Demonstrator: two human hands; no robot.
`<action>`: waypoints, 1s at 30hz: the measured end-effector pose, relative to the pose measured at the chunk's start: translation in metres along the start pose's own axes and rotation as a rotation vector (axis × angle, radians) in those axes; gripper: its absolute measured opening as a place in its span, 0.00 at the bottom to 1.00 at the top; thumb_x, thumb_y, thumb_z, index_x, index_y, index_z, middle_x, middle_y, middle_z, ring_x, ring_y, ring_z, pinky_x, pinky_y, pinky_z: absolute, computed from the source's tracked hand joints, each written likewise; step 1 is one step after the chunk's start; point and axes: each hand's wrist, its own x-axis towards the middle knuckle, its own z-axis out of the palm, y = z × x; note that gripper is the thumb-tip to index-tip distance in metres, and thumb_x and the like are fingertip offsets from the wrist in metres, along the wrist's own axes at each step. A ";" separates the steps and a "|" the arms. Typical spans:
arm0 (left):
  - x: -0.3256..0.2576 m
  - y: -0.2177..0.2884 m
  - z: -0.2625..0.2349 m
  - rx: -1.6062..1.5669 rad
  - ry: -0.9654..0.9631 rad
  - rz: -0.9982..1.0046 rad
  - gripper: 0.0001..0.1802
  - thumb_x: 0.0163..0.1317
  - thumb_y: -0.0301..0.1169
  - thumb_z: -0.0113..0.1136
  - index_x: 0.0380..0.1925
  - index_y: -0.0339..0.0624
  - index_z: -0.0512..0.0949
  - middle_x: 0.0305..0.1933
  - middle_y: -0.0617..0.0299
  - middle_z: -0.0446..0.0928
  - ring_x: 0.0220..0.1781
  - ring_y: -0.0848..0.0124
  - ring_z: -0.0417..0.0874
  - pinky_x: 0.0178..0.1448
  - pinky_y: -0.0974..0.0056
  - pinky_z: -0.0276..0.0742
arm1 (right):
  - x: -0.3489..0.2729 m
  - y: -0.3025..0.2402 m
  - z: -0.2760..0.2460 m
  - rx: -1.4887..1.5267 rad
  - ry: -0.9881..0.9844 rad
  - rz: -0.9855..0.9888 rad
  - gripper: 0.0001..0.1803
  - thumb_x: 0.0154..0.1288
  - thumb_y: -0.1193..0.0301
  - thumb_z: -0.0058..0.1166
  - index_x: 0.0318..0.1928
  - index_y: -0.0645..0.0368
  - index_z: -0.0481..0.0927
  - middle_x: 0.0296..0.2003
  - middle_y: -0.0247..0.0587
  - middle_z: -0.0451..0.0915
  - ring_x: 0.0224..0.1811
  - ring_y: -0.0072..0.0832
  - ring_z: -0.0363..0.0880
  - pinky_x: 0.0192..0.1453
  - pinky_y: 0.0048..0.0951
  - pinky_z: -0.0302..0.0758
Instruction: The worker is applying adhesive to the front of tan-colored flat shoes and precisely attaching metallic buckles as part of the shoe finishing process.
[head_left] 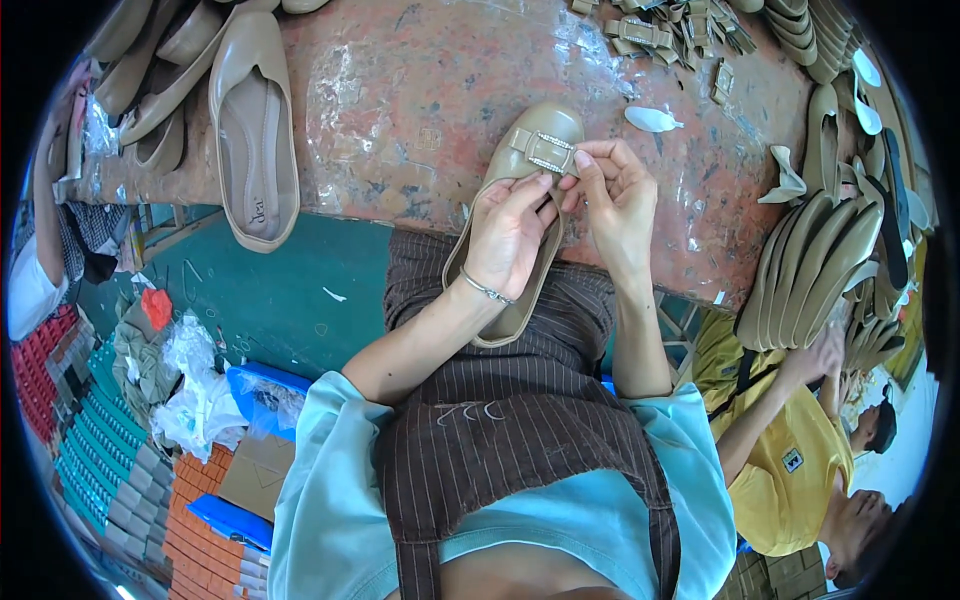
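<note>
A glossy beige flat shoe (pixel 560 117) lies toe away from me, its front on the table edge and its heel over my lap. On its toe sits a beige bow (pixel 548 150) with a sparkling rectangular buckle. My left hand (pixel 508 232) rests across the shoe's opening, thumb and fingers closed on its upper edge just below the bow. At the bow's right end, my right hand (pixel 620 195) pinches with thumb and forefinger. Whether the bow is fixed to the shoe cannot be seen.
More beige bows (pixel 650 38) are heaped at the far right, near a white scrap (pixel 652 119). A single beige shoe (pixel 254 130) overhangs the worn table (pixel 370 110) at left. Stacked shoes (pixel 810 270) stand right, beside a person in a yellow shirt (pixel 790 460).
</note>
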 end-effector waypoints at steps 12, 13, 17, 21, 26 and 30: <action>0.012 -0.003 0.016 0.184 0.294 -0.016 0.09 0.63 0.31 0.60 0.41 0.40 0.77 0.38 0.63 0.79 0.37 0.76 0.81 0.39 0.70 0.78 | -0.010 -0.005 0.009 -0.165 0.126 -0.063 0.06 0.61 0.75 0.57 0.34 0.65 0.76 0.20 0.35 0.79 0.19 0.15 0.75 0.22 0.18 0.70; 0.012 -0.004 0.015 0.189 0.292 -0.017 0.09 0.63 0.31 0.60 0.41 0.40 0.77 0.38 0.63 0.79 0.37 0.76 0.81 0.39 0.70 0.78 | -0.011 -0.004 0.008 -0.162 0.131 -0.063 0.06 0.61 0.75 0.57 0.34 0.65 0.76 0.20 0.35 0.79 0.19 0.15 0.75 0.22 0.18 0.70; 0.012 0.005 0.016 0.143 0.267 0.002 0.10 0.64 0.30 0.60 0.43 0.39 0.76 0.40 0.61 0.80 0.39 0.73 0.82 0.42 0.68 0.79 | -0.025 0.002 0.015 -0.092 0.170 -0.091 0.12 0.62 0.75 0.58 0.43 0.62 0.71 0.16 0.29 0.73 0.17 0.10 0.67 0.20 0.15 0.60; 0.000 0.027 0.015 0.041 0.214 0.003 0.13 0.64 0.28 0.58 0.46 0.36 0.75 0.43 0.60 0.79 0.43 0.70 0.81 0.50 0.62 0.79 | -0.039 0.003 0.007 0.230 0.336 -0.127 0.13 0.66 0.76 0.53 0.49 0.59 0.66 0.19 0.28 0.72 0.17 0.10 0.65 0.20 0.14 0.59; -0.052 0.096 0.030 -0.124 -0.108 -0.093 0.14 0.65 0.27 0.53 0.49 0.35 0.74 0.47 0.58 0.79 0.52 0.65 0.79 0.58 0.58 0.75 | -0.028 0.028 -0.024 0.031 0.423 -0.201 0.10 0.69 0.75 0.50 0.49 0.60 0.70 0.18 0.25 0.70 0.18 0.10 0.64 0.21 0.14 0.59; -0.077 0.183 0.064 -0.078 -0.423 0.120 0.24 0.61 0.31 0.53 0.60 0.44 0.69 0.59 0.55 0.74 0.59 0.60 0.76 0.64 0.50 0.69 | -0.030 0.051 -0.034 -0.071 0.424 -0.201 0.09 0.69 0.76 0.50 0.48 0.62 0.72 0.18 0.25 0.68 0.19 0.09 0.62 0.22 0.15 0.58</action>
